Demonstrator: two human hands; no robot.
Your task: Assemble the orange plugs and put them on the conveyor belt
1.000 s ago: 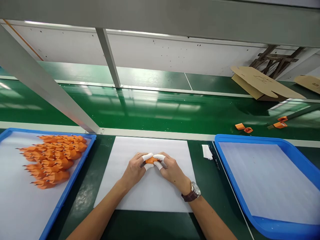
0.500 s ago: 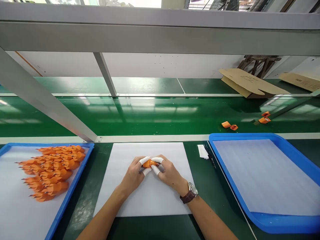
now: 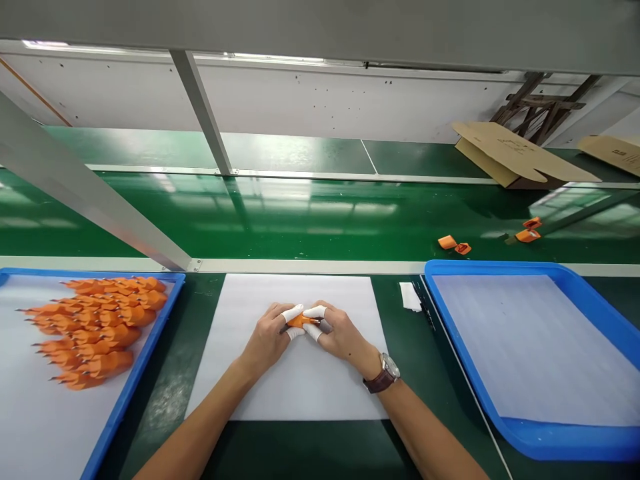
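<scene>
Over the white sheet (image 3: 300,387), both hands meet around one small orange plastic part (image 3: 301,321) with a dark pointed tip. My left hand (image 3: 270,337) pinches its left end between thumb and forefinger. At the tip end, my right hand (image 3: 343,337) closes its thumb and forefinger on it. White finger cots cover these fingertips, and they partly hide the part. Similar orange parts with dark tips (image 3: 107,333) lie in rows to the left.
Those rows rest in a blue tray (image 3: 145,367) on the left. Another blue tray (image 3: 530,447), lined with white paper, stands at the right. Beside it are a small white paper (image 3: 410,297) and thin dark sticks (image 3: 429,308). Orange pieces (image 3: 447,242) and a cardboard box (image 3: 520,153) lie farther back.
The camera view has tilted down a little. Both hands keep their grip on the orange part, and its angle between the fingers has shifted slightly.
</scene>
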